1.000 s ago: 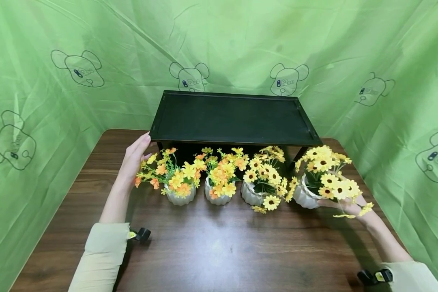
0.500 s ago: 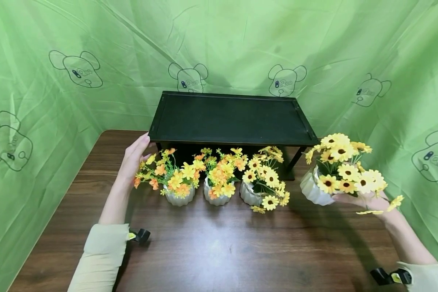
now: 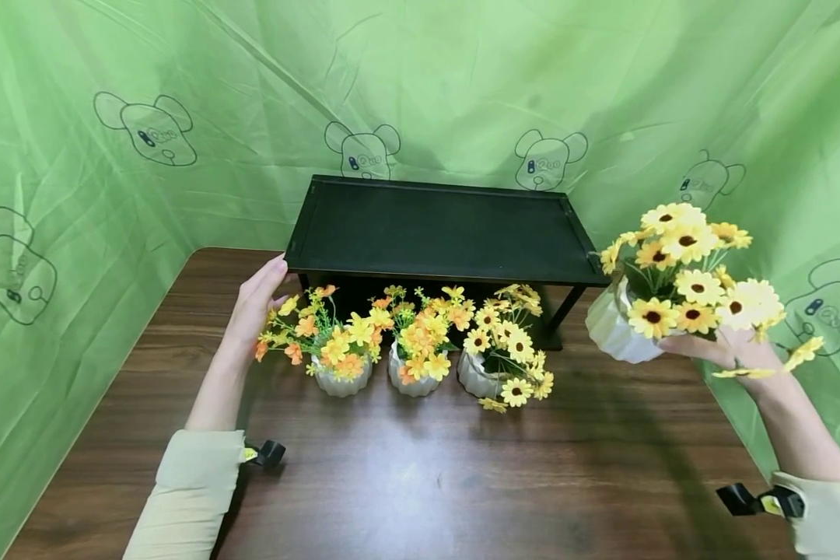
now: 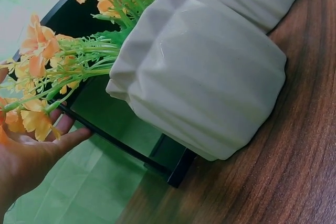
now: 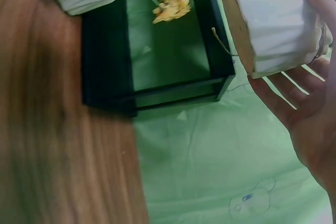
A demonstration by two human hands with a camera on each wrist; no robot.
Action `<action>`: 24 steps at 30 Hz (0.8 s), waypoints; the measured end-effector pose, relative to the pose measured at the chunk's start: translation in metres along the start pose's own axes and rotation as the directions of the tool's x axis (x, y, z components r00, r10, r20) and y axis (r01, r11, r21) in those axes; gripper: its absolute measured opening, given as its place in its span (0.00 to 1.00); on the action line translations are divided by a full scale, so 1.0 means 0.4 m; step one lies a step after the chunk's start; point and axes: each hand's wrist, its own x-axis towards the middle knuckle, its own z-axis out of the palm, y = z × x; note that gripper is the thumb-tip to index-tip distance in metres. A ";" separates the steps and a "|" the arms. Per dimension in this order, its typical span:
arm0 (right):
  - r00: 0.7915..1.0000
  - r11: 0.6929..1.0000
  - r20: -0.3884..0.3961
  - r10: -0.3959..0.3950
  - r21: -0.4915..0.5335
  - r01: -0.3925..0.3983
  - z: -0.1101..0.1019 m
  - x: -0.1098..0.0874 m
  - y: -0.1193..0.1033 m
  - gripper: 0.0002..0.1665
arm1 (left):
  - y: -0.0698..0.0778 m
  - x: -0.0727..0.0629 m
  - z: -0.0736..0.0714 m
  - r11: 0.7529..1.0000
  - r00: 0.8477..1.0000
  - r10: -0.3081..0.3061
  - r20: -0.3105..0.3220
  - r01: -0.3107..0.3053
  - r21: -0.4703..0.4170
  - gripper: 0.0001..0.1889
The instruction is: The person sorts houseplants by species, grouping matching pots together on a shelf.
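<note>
My right hand (image 3: 742, 358) grips a white fluted flowerpot (image 3: 614, 328) of yellow artificial daisies (image 3: 696, 284), raised off the table at the right and tilted. In the right wrist view, fingers and thumb wrap the pot (image 5: 281, 22) and its brown base faces outward. My left hand (image 3: 250, 311) holds the front left corner of a low black shelf (image 3: 441, 229); in the left wrist view the thumb lies along its leg (image 4: 121, 144). Before the shelf stand two pots of orange-yellow flowers (image 3: 343, 383) (image 3: 420, 379) and a pot of yellow daisies (image 3: 479, 376).
The wooden table (image 3: 406, 482) extends in front of the pots. A green cloth (image 3: 455, 85) printed with bear-head outlines hangs behind and on both sides. The shelf's right front leg (image 3: 565, 307) stands between the daisy pot and the raised pot.
My right hand has lifted its daisy pot up and to the right, away from the row. The left hand stays at the shelf's corner, and the other pots stand where they were.
</note>
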 end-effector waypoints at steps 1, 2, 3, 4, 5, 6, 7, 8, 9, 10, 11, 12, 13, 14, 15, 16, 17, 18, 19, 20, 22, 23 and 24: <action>0.995 0.994 0.007 0.103 0.044 -0.103 -0.006 0.005 -0.001 0.47 | 0.000 0.000 -0.001 1.000 1.000 -0.001 0.001 0.001 -0.003 0.29; 0.991 0.990 0.012 0.135 0.038 -0.135 -0.010 0.014 0.002 0.46 | 0.000 0.000 -0.001 1.000 1.000 -0.003 0.001 0.003 -0.003 0.29; 0.987 0.986 0.023 0.161 0.039 -0.162 -0.014 0.024 -0.001 0.45 | 0.000 0.001 -0.002 1.000 1.000 -0.004 0.000 0.004 0.000 0.29; 0.989 0.988 0.025 0.143 0.062 -0.145 -0.014 0.038 -0.008 0.43 | -0.001 0.001 -0.001 1.000 1.000 -0.005 0.000 0.005 0.000 0.29; 0.997 0.994 -0.002 0.078 0.080 -0.078 -0.010 0.050 -0.012 0.43 | -0.002 0.000 -0.001 1.000 1.000 -0.005 0.000 0.005 0.001 0.29; 0.998 0.994 -0.005 0.070 0.081 -0.070 -0.011 0.061 -0.021 0.43 | -0.003 0.000 -0.001 1.000 1.000 -0.005 0.000 0.005 0.003 0.29; 0.997 0.994 -0.003 0.075 0.074 -0.075 -0.012 0.071 -0.029 0.40 | -0.005 0.000 0.000 1.000 1.000 -0.005 0.001 0.005 0.007 0.29; 0.998 0.995 -0.010 0.057 0.077 -0.056 -0.011 0.083 -0.037 0.39 | -0.006 -0.001 0.001 1.000 1.000 -0.007 -0.001 0.007 0.015 0.29; 0.998 0.995 -0.005 0.059 0.076 -0.058 -0.011 0.093 -0.045 0.38 | -0.007 -0.002 0.001 1.000 1.000 -0.011 -0.004 0.011 0.018 0.29; 0.999 0.996 -0.002 0.053 0.070 -0.053 -0.011 0.105 -0.051 0.36 | -0.008 -0.003 0.001 1.000 1.000 -0.013 -0.008 0.013 0.024 0.29; 0.999 0.997 -0.003 0.038 0.072 -0.038 -0.010 0.118 -0.058 0.36 | -0.008 -0.004 0.000 0.999 1.000 -0.017 -0.013 0.017 0.035 0.29; 0.999 0.996 -0.005 0.049 0.071 -0.049 -0.009 0.131 -0.067 0.35 | -0.007 -0.004 -0.001 0.999 1.000 -0.019 -0.019 0.020 0.041 0.28; 0.998 0.996 -0.008 0.064 0.060 -0.064 -0.009 0.144 -0.075 0.34 | -0.006 -0.005 -0.002 0.998 0.999 -0.021 -0.027 0.022 0.052 0.28; 0.998 0.996 -0.017 0.056 0.066 -0.055 -0.008 0.159 -0.083 0.35 | -0.005 -0.005 -0.004 0.998 0.999 -0.023 -0.033 0.025 0.060 0.28; 0.998 0.996 -0.023 0.059 0.067 -0.058 -0.008 0.173 -0.092 0.36 | -0.004 -0.005 -0.004 0.998 0.999 -0.023 -0.038 0.025 0.063 0.28; 0.998 0.996 -0.034 0.053 0.072 -0.051 -0.006 0.188 -0.100 0.37 | -0.002 -0.004 -0.006 0.998 0.999 -0.021 -0.039 0.023 0.065 0.28; 0.998 0.995 -0.044 0.055 0.085 -0.052 -0.005 0.202 -0.108 0.39 | -0.001 -0.004 -0.006 0.998 0.999 -0.023 -0.042 0.026 0.061 0.29; 0.996 0.993 -0.048 0.075 0.097 -0.070 -0.003 0.214 -0.116 0.39 | -0.001 -0.004 -0.006 0.998 0.999 -0.025 -0.043 0.027 0.061 0.29; 0.996 0.992 -0.051 0.079 0.099 -0.073 -0.001 0.225 -0.122 0.40 | -0.001 -0.004 -0.005 0.997 0.999 -0.027 -0.042 0.030 0.065 0.29; 0.997 0.991 -0.048 0.066 0.123 -0.059 0.004 0.237 -0.128 0.41 | -0.002 -0.004 -0.005 0.998 0.999 -0.031 -0.039 0.033 0.062 0.29; 0.997 0.987 -0.041 0.062 0.150 -0.055 0.013 0.259 -0.141 0.42 | -0.004 -0.004 -0.004 0.998 0.999 -0.037 -0.035 0.039 0.056 0.29; 0.997 0.983 -0.031 0.064 0.174 -0.057 0.019 0.269 -0.148 0.41 | -0.006 -0.004 -0.002 0.997 0.999 -0.039 -0.035 0.041 0.059 0.29; 0.998 0.980 -0.025 0.057 0.194 -0.052 0.026 0.280 -0.154 0.41 | -0.007 -0.004 -0.002 0.997 0.999 -0.039 -0.030 0.041 0.062 0.29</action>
